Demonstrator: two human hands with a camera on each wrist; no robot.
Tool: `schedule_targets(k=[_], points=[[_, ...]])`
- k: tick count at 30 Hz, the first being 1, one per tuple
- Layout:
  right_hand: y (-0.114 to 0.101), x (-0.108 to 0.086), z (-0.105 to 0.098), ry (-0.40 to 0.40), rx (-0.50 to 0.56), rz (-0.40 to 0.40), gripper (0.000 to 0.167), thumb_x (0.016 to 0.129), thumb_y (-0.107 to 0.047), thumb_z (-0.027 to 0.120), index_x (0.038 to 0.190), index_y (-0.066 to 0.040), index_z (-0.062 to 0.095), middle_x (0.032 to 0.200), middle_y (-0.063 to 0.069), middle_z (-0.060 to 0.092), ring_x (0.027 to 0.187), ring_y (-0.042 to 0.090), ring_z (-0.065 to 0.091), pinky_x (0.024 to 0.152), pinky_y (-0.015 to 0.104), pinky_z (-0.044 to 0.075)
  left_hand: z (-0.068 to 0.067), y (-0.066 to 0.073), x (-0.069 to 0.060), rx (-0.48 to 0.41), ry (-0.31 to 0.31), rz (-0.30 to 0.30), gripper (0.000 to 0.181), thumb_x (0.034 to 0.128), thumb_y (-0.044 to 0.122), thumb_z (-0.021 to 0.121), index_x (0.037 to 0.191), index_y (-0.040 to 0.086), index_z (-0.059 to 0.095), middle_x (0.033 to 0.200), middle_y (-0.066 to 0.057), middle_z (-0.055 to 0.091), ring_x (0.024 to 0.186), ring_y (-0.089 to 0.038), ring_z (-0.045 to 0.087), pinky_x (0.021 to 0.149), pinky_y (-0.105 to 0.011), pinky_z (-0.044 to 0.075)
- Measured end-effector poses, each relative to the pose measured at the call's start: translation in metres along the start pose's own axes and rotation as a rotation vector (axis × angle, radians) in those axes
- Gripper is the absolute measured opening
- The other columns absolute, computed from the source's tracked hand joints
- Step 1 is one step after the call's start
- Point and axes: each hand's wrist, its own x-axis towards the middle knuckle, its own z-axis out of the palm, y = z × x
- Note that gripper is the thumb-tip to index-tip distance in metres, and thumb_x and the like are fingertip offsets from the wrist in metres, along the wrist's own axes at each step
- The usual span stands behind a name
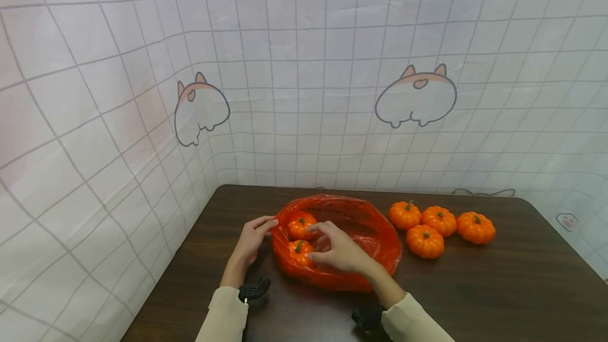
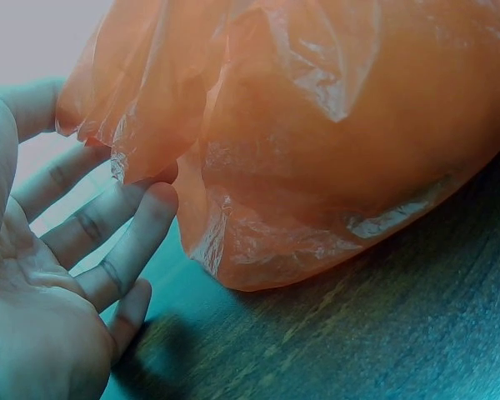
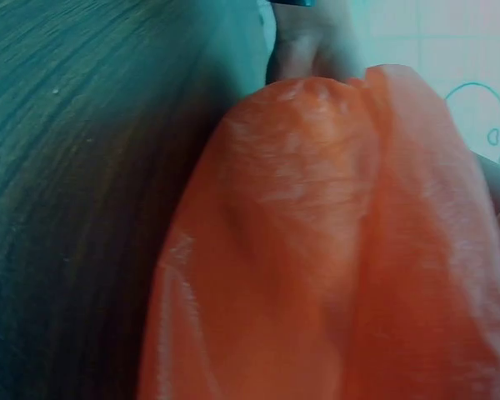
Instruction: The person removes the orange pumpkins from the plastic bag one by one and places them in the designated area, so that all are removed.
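A red plastic bag (image 1: 332,281) lies wide-mouthed on the table, with two small orange pumpkins, one (image 1: 300,225) behind the other (image 1: 301,253), at its left inside. My left hand (image 1: 250,239) pinches the bag's left rim; in the left wrist view the thumb of that hand (image 2: 75,250) goes behind the bag's edge (image 2: 142,108), fingers in front. My right hand (image 1: 339,249) is over the bag's mouth, fingers bent and spread beside the two pumpkins, nothing seen between them. Bag film (image 3: 292,250) fills much of the right wrist view.
Several orange pumpkins (image 1: 425,241) stand on the dark wooden table (image 1: 475,289) to the right of the bag. A white grid-patterned cloth (image 1: 304,110) with cartoon animals hangs behind the table and along its left side.
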Motion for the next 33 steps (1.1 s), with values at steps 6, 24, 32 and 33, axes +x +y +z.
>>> schedule_targets(k=[6, 24, 32, 33], points=[[0.009, 0.002, 0.006, -0.032, -0.045, 0.013, 0.053, 0.09, -0.025, 0.078, 0.137, -0.011, 0.058, 0.128, 0.015, 0.057, 0.113, 0.03, 0.063, 0.089, 0.038, 0.056, 0.001, 0.001, -0.001, 0.0, -0.004, -0.008, 0.03, 0.0978, 0.022, 0.068, 0.121, 0.004, 0.073, 0.103, -0.001, 0.073, 0.083, -0.017, 0.069, 0.078, -0.03, 0.056], [0.024, 0.005, 0.015, -0.102, -0.056, 0.003, 0.062, 0.091, -0.019, 0.078, 0.146, -0.009, 0.052, 0.141, 0.016, 0.061, 0.121, 0.03, 0.065, 0.101, 0.05, 0.053, 0.001, 0.001, -0.002, 0.014, -0.008, -0.005, 0.031, 0.0979, 0.023, 0.068, 0.122, 0.004, 0.073, 0.106, -0.003, 0.073, 0.084, -0.017, 0.068, 0.081, -0.03, 0.056], [0.028, 0.006, 0.016, -0.079, -0.018, 0.013, 0.049, 0.089, -0.016, 0.079, 0.132, -0.014, 0.055, 0.129, 0.015, 0.066, 0.116, 0.029, 0.065, 0.098, 0.05, 0.054, 0.001, 0.003, -0.003, 0.02, -0.006, -0.012, 0.031, 0.0982, 0.023, 0.068, 0.123, 0.004, 0.072, 0.106, -0.003, 0.073, 0.085, -0.017, 0.068, 0.081, -0.03, 0.056], [0.028, 0.006, 0.016, -0.075, -0.016, 0.016, 0.048, 0.089, -0.016, 0.08, 0.13, -0.014, 0.055, 0.126, 0.015, 0.066, 0.112, 0.027, 0.066, 0.096, 0.048, 0.055, 0.001, 0.003, -0.004, 0.019, -0.007, -0.012, 0.031, 0.0983, 0.023, 0.068, 0.123, 0.004, 0.072, 0.106, -0.003, 0.073, 0.085, -0.017, 0.068, 0.081, -0.03, 0.056]])
